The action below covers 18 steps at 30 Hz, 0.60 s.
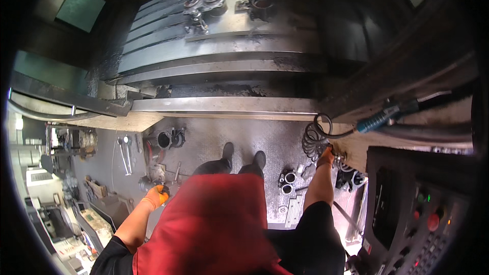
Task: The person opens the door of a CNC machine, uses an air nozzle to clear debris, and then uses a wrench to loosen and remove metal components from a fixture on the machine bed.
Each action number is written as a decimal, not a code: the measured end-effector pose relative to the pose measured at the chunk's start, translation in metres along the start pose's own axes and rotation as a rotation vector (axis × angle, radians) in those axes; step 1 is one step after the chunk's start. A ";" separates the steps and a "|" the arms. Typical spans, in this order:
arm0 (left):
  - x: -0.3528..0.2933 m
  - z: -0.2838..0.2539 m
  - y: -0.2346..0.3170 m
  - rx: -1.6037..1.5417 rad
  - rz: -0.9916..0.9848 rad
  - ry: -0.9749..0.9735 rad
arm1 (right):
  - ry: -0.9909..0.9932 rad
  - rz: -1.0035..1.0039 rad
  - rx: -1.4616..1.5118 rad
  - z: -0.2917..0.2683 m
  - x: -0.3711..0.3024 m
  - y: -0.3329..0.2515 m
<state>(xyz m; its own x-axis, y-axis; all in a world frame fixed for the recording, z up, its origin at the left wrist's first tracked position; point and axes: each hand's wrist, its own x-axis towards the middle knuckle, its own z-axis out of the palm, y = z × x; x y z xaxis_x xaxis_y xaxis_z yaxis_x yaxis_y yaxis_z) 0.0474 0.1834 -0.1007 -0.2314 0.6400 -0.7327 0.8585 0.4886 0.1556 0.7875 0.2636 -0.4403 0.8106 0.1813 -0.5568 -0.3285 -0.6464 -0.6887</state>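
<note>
My left hand [155, 196], in an orange glove, hangs low at my left side. Its fingers are curled around or against something dark that I cannot make out. Out to my right, my gloved right hand [325, 156] reaches to the machine's front, at the lower end of a black coiled hose [311, 141]. Small metal fittings [340, 159] sit beside that hand; its fingertips are too hidden to show whether they grip. Above them a teal air gun [377, 118] lies against the machine.
Machined metal parts [211, 1] stand on the slotted machine table [153, 35] ahead. Castings [164, 140] and a two-bore part [288, 181] lie on the floor around my feet. A control panel [407, 214] with buttons stands at the near right.
</note>
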 end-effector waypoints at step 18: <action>0.023 -0.020 0.116 -0.203 0.163 -0.011 | -1.283 0.040 -0.250 0.024 -0.312 -0.156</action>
<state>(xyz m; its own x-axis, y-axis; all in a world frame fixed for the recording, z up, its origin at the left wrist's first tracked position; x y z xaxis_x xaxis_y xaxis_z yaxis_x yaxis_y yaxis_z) 0.1324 0.2665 -0.0867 -0.0911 0.7141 -0.6941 0.7746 0.4889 0.4013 0.5745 0.3253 -0.1701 -0.2794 0.6420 -0.7140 -0.1307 -0.7621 -0.6341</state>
